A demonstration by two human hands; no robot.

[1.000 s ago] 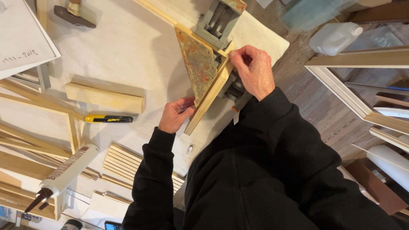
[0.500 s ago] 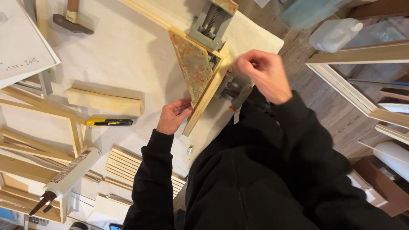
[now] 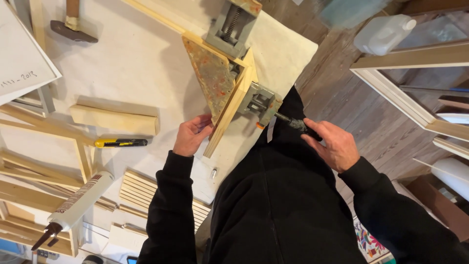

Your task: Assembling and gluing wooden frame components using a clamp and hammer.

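we steady stiff, light strip (image 3: 229,115) with left hand (image 3: 191,136), fingers curled on it; right hand (image 3: 331,143) clenched round clamp (image 3: 259,103) handle, best turning spot

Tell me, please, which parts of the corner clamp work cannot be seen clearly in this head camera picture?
- Handle of the clamp screw: covered by the right hand in the head view.
- Joint of the wooden strip inside the corner clamp: hidden by the metal jaws.
- Left hand: its fingertips go under the strip.
- Hammer: handle cut off by the top edge.
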